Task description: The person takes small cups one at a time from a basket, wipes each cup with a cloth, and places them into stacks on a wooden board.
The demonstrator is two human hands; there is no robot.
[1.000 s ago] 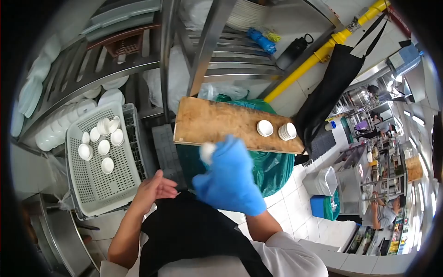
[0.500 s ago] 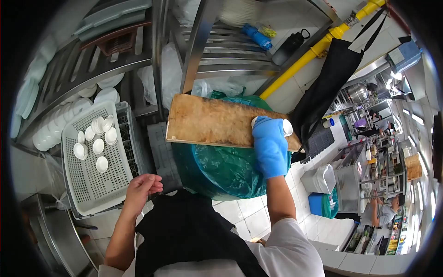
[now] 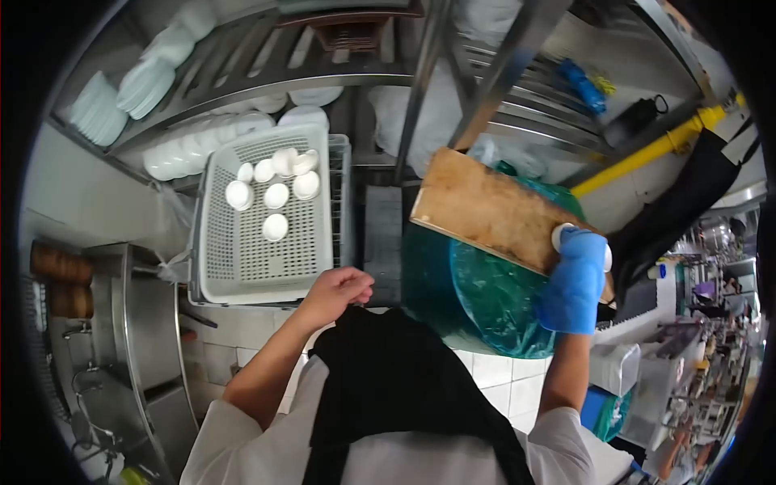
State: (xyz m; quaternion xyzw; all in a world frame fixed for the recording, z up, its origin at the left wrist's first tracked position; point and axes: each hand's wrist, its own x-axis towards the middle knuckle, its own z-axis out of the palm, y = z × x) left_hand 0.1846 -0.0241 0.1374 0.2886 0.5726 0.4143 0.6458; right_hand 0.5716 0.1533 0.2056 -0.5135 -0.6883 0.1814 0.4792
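Observation:
My right hand [image 3: 575,279], in a blue glove, is at the right end of a wooden board [image 3: 493,212], with its fingers around white cups [image 3: 559,234] that show at both sides of the glove. The board lies over a bin lined with a green bag [image 3: 501,303]. Near my apron, my left hand [image 3: 343,289] is bare, its fingers curled together; whether anything is between them is hidden. Several small white cups [image 3: 276,227] sit in a pale perforated basket [image 3: 267,275], up and left of that hand.
Metal shelves [image 3: 323,79] hold stacked white dishes [image 3: 145,85] behind the basket. At the left stands a steel unit [image 3: 153,323]. A yellow pipe [image 3: 647,153] and a hanging black apron [image 3: 671,214] are on the right, above a clear container [image 3: 614,368].
The view has turned, so the basket and board appear farther right. My gloved hand went from the board's front edge to the cups at its right end. My left hand's fingers have curled in.

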